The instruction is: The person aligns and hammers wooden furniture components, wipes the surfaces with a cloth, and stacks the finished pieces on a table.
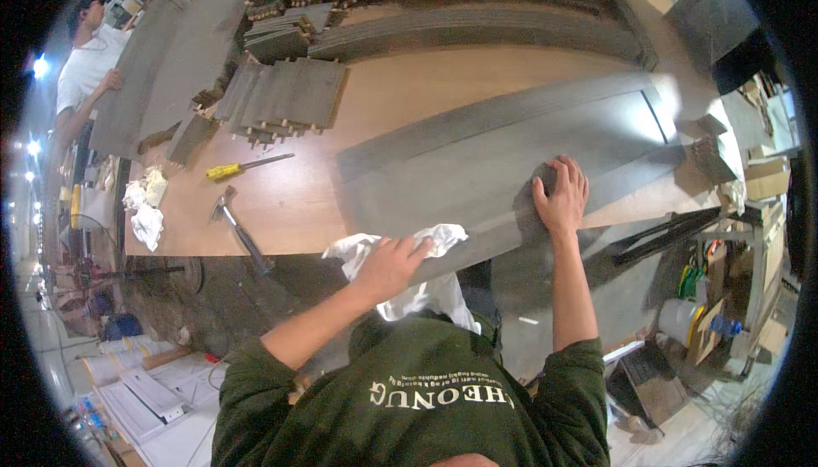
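A long grey wooden panel point(477, 160) lies flat on a light wooden workbench point(400, 83). My left hand point(388, 267) presses a crumpled white cloth point(426, 245) against the panel's near edge, and part of the cloth hangs down over the bench edge. My right hand point(560, 194) rests flat, fingers spread, on the panel's surface further right. Both forearms come up from green sleeves at the bottom of the view.
A hammer point(240, 230) and a yellow-handled screwdriver point(243, 166) lie on the bench's left part, beside white rags point(146, 211). Stacks of grey slats with dowels point(281, 96) sit behind. Another person in a white shirt point(85, 66) holds a long board at far left.
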Available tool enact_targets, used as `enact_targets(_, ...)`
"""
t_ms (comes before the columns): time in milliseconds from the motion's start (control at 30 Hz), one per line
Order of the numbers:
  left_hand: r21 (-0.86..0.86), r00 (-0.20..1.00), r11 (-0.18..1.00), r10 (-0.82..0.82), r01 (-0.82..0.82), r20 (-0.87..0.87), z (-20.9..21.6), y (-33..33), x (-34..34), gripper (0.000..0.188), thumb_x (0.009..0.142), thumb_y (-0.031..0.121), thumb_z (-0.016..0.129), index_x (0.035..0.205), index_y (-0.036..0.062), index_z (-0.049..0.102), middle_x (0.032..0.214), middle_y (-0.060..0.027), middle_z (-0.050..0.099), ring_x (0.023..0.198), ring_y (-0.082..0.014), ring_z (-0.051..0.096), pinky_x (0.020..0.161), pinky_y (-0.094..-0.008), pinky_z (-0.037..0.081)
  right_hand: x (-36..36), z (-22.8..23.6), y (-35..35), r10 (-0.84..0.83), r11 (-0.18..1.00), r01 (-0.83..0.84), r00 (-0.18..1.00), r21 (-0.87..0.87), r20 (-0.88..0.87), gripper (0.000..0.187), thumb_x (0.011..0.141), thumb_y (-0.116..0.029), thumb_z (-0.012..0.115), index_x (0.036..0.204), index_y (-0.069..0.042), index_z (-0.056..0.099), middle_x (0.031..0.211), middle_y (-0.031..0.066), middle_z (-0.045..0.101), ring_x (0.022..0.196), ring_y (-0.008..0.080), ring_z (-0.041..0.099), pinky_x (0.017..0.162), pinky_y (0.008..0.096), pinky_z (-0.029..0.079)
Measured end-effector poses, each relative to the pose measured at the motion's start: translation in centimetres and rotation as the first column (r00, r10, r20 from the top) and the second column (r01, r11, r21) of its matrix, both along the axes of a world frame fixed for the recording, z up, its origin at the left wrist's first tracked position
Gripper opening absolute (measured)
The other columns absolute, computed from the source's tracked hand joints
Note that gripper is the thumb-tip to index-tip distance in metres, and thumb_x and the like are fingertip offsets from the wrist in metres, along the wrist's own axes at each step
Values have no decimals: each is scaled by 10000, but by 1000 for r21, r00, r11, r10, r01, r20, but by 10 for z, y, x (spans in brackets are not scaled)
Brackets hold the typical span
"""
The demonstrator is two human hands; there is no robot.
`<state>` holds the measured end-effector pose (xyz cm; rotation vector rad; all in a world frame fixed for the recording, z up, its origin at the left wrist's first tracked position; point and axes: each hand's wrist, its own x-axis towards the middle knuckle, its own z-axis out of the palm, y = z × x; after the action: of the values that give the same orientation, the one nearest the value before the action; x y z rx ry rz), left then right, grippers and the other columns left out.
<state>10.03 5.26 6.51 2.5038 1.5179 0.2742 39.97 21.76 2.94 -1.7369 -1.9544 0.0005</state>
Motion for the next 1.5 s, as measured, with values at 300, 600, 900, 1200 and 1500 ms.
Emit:
enact_targets(300,80,983,980,183,-183,10,4,-64,-51,305,787,263,643,1074,161,655,758,-24,540,618,-204,574,569,-343,470,5,-4,-1,-5,1000,5,1000,-25,-13,388,744,-281,658,1092,-146,553,1266,73,509,1244,289,416,1059,446,283)
enact_targets(600,-54,901,912,410,-406,146,-4,-26,-8,126,784,226,656,835,114,629,853,-78,575,719,-280,618,628,-389,499,3,3,-2,17,1000,-18,999,-15,-29,372,730,-265,667,1066,-138,574,1238,67,525,1200,264,449,1021,419,315)
enact_targets(900,-45,948,960,281,-277,148,-4,-44,29,163,749,206,649,889,123,635,893,-81,588,763,-306,602,677,-423,493,11,-4,-3,-41,999,37,996,-40,-85,399,708,-288,685,1058,-119,594,1217,95,525,1180,297,451,1033,478,304)
enact_targets(1200,-376,672,809,585,-451,453,5,-98,26,94,767,75,652,822,18,602,750,-121,598,661,-261,576,610,-360,449,12,8,-11,30,1000,-31,991,-6,-131,383,717,-251,679,1055,-108,568,1213,84,524,1235,297,422,1065,485,290)
enact_targets(1500,-480,-173,820,448,-313,877,113,52,179,93,858,125,553,871,34,544,770,2,530,678,-71,481,598,-230,404,108,27,6,285,957,-286,885,54,-368,352,739,-172,676,1079,-154,589,1267,90,514,1208,300,453,1042,495,311)
